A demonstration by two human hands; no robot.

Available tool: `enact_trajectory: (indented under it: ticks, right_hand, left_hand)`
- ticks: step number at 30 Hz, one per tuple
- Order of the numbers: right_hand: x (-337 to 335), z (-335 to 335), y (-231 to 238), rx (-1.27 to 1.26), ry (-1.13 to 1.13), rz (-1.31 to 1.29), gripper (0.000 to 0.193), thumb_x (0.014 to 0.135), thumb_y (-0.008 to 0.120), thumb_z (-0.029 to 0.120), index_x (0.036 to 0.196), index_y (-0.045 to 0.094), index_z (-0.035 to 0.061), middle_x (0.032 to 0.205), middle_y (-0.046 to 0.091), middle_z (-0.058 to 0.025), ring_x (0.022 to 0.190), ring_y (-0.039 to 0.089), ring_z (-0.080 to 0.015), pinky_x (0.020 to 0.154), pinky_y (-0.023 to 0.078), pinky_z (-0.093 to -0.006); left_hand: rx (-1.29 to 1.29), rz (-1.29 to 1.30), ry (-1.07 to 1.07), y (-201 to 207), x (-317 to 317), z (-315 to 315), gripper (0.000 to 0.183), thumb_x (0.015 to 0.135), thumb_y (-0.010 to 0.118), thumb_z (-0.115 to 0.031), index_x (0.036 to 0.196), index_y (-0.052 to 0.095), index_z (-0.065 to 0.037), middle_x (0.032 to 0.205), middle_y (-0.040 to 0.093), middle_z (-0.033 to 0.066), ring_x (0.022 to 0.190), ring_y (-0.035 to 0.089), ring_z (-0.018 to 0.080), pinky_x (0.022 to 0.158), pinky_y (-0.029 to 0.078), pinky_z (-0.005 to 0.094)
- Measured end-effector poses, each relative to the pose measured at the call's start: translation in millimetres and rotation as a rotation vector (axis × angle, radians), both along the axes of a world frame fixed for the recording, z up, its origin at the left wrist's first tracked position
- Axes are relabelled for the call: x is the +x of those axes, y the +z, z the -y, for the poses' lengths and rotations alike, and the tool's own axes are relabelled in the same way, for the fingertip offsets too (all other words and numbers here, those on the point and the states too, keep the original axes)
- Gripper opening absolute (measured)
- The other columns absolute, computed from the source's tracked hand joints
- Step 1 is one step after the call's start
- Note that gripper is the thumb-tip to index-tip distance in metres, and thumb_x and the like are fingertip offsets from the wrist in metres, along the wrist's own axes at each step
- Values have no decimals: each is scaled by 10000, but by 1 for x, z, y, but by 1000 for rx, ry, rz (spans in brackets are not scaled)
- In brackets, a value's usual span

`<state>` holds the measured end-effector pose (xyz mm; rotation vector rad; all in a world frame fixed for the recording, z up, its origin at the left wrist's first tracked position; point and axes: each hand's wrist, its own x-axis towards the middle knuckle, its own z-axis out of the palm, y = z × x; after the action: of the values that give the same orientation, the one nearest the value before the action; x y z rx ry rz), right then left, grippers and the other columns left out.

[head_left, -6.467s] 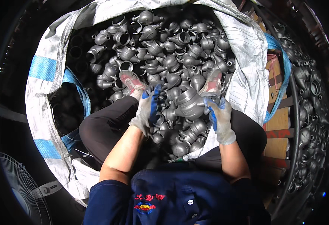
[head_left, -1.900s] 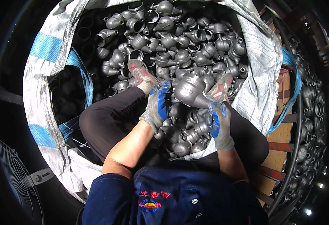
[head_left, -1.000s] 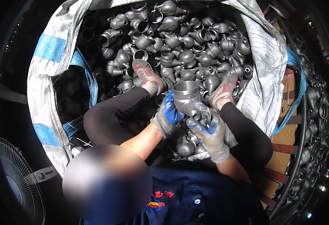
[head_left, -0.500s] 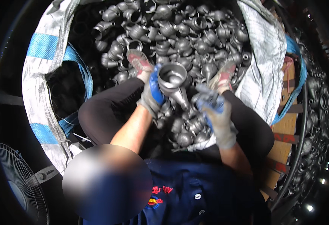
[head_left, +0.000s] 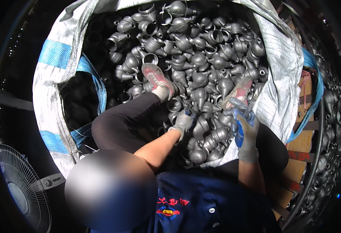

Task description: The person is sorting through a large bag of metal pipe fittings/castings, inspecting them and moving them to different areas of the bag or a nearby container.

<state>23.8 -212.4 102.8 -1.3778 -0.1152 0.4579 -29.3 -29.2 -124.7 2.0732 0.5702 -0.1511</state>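
Your right hand (head_left: 245, 130) is spread, your left hand's (head_left: 183, 122) grip unclear; hold these probably heavy, rigid bulbous castings (head_left: 199, 95) by their necks (head_left: 200, 106).

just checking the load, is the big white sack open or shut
Open: the white sack's sides stand spread apart, with grey parts in plain view between them.

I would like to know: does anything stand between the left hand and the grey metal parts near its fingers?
Nothing visible does. The left hand is right at the grey metal parts, though contact is unclear. The left shoe lies farther ahead, not between them.
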Motion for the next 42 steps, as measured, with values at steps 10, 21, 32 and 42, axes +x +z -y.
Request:
enact_trajectory:
  ticks: [10, 21, 32, 42]
  right_hand:
    - [-7, -10, -17, -48, 47, -124, 290, 850, 559, 31, 1138, 589, 14, 781, 600, -9, 512, 443, -21, 435, 346, -165]
    - [1, -18, -22, -57, 105, -178, 256, 855, 539, -7, 1104, 599, -17, 901, 638, -43, 594, 489, -16, 508, 376, -161]
    - [9, -23, -47, 2, 122, -374, 271, 869, 618, 92, 1129, 572, 33, 845, 582, -2, 571, 475, -51, 505, 407, -203]
    - [9, -19, -50, 16, 45, -314, 259, 848, 646, 149, 1094, 610, 74, 685, 533, 55, 526, 444, -11, 435, 342, -172]
  left_hand:
    - [326, -410, -184, 6, -6, -32, 312, 845, 500, -279, 1054, 624, -84, 1084, 627, 154, 1024, 602, 307, 843, 485, 430]
    - [1151, 76, -37, 69, 141, -217, 598, 880, 467, -447, 1360, 371, -104, 1391, 375, 146, 1285, 350, 298, 1048, 282, 433]
    - [1037, 42, -214, 50, 209, -303, 385, 774, 586, -313, 1076, 616, -76, 1055, 607, 191, 970, 595, 311, 764, 484, 436]
    - [881, 283, -385, 162, 154, -225, 280, 785, 570, -202, 1041, 619, -99, 976, 608, 152, 986, 536, 340, 868, 419, 426]
